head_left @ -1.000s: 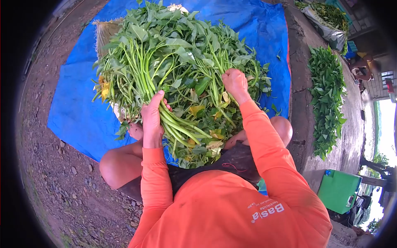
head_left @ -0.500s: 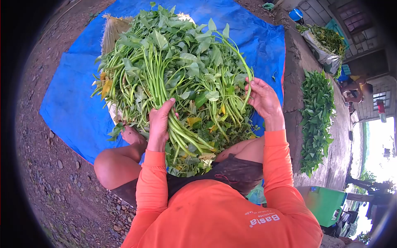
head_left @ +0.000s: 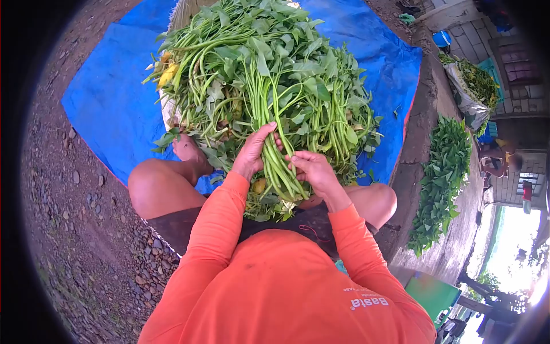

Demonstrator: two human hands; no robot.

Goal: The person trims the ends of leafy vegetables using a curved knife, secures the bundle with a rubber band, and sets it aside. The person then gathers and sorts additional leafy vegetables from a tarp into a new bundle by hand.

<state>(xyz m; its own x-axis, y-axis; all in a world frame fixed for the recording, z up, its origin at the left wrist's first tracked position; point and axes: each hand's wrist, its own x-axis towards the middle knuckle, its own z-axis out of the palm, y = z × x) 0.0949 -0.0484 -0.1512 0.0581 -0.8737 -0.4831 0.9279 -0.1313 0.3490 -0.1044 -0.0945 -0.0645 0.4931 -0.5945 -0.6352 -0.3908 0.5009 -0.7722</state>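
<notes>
My left hand point(head_left: 255, 151) is closed around a bunch of water spinach point(head_left: 262, 106), thumb across the stems. The leafy tops point away from me and the cut ends hang toward my lap. Close on its right, my right hand point(head_left: 316, 173) pinches a water spinach stem point(head_left: 285, 137) against the bunch; its fingertips are partly hidden by the stems. Beneath and beyond both hands lies a large heap of water spinach point(head_left: 338, 86), with some yellow leaves point(head_left: 168, 74) at its left side.
A blue tarp point(head_left: 109, 86) lies under the heap, bordered by gravel point(head_left: 74, 189) on the left. On the right are a row of leafy bunches point(head_left: 441, 183), a filled sack point(head_left: 461, 86) and a green box point(head_left: 431, 298). Another person point(head_left: 498, 160) is farther back.
My right hand has come down and left, bringing the long stem from the heap's right side to the bunch. My left hand, still holding the bunch, has shifted slightly right. The view has shifted.
</notes>
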